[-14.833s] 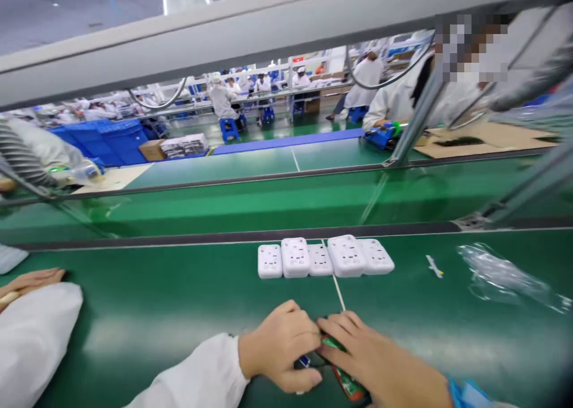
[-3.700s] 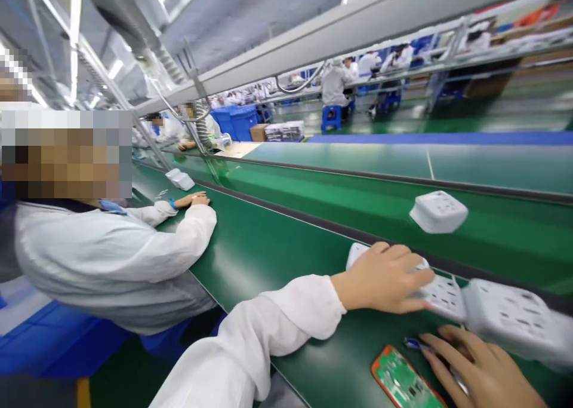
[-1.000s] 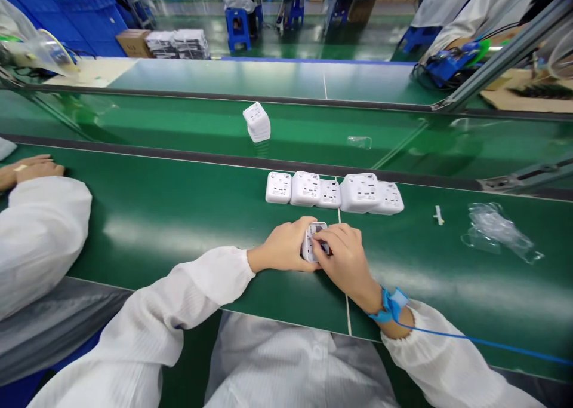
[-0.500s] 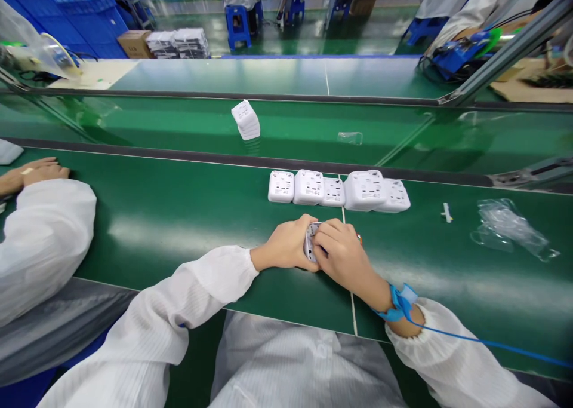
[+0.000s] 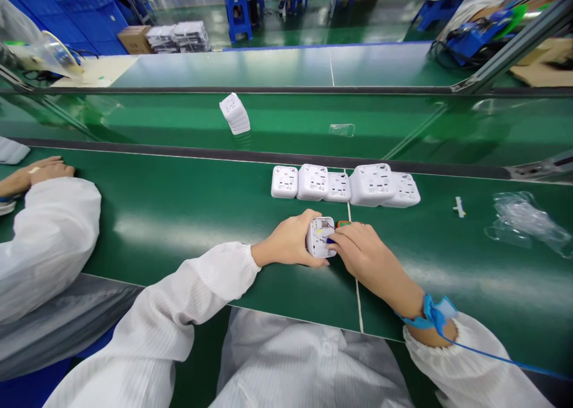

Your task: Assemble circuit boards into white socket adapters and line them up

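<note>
My left hand is closed around the left side of a small white plastic housing, its open inside facing up. A yellow spot and thin dark wires show in it. At the housing's right edge, the fingers of my right hand pinch a small blue part, mostly hidden by the fingertips. Just behind those fingers a green and orange piece peeks out; its kind is unclear. Beyond my hands stands a row of white housings, some of them stacked.
On the belt behind the bench lie a tilted stack of white housings and a clear plastic piece. To the right are a small white part and crumpled clear plastic. A co-worker's hand rests at left. A blue cord trails from my right wrist.
My right hand has drawn back to the right, uncovering the housing's inside, the blue part and the green and orange piece. The belt's stack and clear plastic piece have shifted left.
</note>
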Demonstrator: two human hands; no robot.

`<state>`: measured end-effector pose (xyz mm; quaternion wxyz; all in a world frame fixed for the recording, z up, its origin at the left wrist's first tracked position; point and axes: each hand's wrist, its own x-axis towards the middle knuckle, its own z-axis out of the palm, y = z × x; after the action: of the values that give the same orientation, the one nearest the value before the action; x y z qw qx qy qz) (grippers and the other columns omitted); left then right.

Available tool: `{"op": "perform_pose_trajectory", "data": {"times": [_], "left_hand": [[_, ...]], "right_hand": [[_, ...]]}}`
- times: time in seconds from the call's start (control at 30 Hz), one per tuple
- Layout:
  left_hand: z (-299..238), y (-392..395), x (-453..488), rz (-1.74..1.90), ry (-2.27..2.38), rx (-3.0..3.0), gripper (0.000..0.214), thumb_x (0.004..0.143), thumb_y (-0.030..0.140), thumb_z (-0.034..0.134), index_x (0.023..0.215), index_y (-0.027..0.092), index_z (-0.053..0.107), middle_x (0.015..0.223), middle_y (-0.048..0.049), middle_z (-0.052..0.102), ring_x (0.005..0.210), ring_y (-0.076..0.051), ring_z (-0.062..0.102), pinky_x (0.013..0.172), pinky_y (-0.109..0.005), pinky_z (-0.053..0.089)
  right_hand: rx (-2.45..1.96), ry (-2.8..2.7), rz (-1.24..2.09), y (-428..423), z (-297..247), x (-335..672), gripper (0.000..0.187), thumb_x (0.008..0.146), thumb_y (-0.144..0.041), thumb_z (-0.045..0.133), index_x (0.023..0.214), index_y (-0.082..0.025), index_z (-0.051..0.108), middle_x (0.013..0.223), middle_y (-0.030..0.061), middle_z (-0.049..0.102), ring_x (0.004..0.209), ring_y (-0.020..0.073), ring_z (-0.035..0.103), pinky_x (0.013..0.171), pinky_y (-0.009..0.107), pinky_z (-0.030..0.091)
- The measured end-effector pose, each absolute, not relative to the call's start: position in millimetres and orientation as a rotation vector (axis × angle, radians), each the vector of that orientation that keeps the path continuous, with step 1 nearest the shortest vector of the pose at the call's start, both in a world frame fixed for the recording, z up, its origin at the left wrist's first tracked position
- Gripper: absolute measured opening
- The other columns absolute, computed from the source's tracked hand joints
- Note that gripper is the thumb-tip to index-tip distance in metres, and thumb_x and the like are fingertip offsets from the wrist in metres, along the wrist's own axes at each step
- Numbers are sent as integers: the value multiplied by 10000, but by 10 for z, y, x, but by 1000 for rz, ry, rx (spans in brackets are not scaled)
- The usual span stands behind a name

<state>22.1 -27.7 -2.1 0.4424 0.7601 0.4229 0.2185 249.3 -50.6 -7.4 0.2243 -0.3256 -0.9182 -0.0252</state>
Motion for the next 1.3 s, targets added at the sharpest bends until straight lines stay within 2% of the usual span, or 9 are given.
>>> {"op": "perform_pose_trajectory", "data": {"times": [0.2, 0.43, 0.57, 0.7, 0.83, 0.97, 1.1, 1.17, 1.3], "left_hand": [[-25, -286, 249, 539, 1047, 1925, 836, 615, 502, 860, 1288, 212, 456, 1160, -73, 645, 1002, -299, 677, 827, -395, 532], [-16, -249, 235, 521, 1032, 1973, 783, 630, 442, 816, 1289, 211, 461, 1118, -68, 659, 954, -305, 692, 781, -384, 528], [-12, -223, 195, 531, 997, 1976, 797, 631, 416, 820, 1310, 214, 453, 1174, -80, 652, 1009, -310, 686, 822, -379, 529], [-8, -213, 198, 504, 964, 1993, 782, 633, 411, 821, 1304, 216, 469, 1182, -87, 643, 997, -309, 682, 828, -377, 531], [-2, -202, 193, 493, 906, 2004, 759, 627, 369, 825, 1291, 216, 491, 1147, -78, 649, 961, -298, 680, 837, -384, 535], [-2, -178, 108, 558, 822, 1955, 781, 656, 349, 826, 1340, 199, 480, 1252, -109, 619, 1066, -303, 652, 923, -409, 529], [1, -148, 14, 621, 736, 1803, 896, 641, 337, 855, 1416, 218, 422, 1385, -133, 561, 1234, -327, 594, 1054, -458, 482], [21, -140, -10, 663, 688, 1602, 939, 619, 353, 887, 1418, 237, 408, 1392, -138, 565, 1278, -338, 579, 1067, -472, 477], [105, -175, 12, 693, 631, 1134, 961, 552, 472, 933, 1365, 269, 461, 1384, -131, 586, 1283, -364, 587, 1007, -475, 526]], "right_hand": [[-857, -2532, -300, -511, -71, 2421, 193, 1053, -113, 484, 987, -108, 666, 890, 113, 653, 836, 259, 510, 717, 394, 356], [-1036, -2552, -379, -536, -38, 2308, 274, 988, -90, 497, 757, -184, 609, 786, 97, 591, 766, 252, 461, 691, 397, 329], [-953, -2580, -467, -549, -28, 2276, 280, 964, -41, 465, 786, -188, 624, 767, 86, 593, 733, 247, 455, 665, 401, 311], [-1070, -2431, -44, -410, -48, 2320, 214, 982, -149, 554, 777, -206, 575, 783, 60, 609, 733, 219, 521, 650, 373, 359], [-1283, -2235, 333, -241, -30, 2306, 352, 843, -318, 800, 729, -223, 480, 708, 3, 545, 650, 191, 509, 576, 334, 363], [-1190, -2192, 357, -281, -48, 2298, 322, 901, -441, 748, 951, -211, 529, 918, 68, 587, 842, 258, 570, 715, 376, 454], [-1143, -2219, 429, -386, -64, 2450, 808, 789, -642, 816, 1350, -184, 457, 1206, 155, 584, 1089, 346, 566, 913, 465, 473], [-1141, -2311, 475, -408, -47, 2530, 964, 746, -654, 845, 1461, -197, 387, 1288, 163, 578, 1179, 384, 540, 964, 504, 457], [-1035, -2292, 580, -419, 23, 2550, 812, 853, -467, 775, 1510, -236, 358, 1369, 151, 547, 1264, 376, 520, 1029, 534, 452]]}}
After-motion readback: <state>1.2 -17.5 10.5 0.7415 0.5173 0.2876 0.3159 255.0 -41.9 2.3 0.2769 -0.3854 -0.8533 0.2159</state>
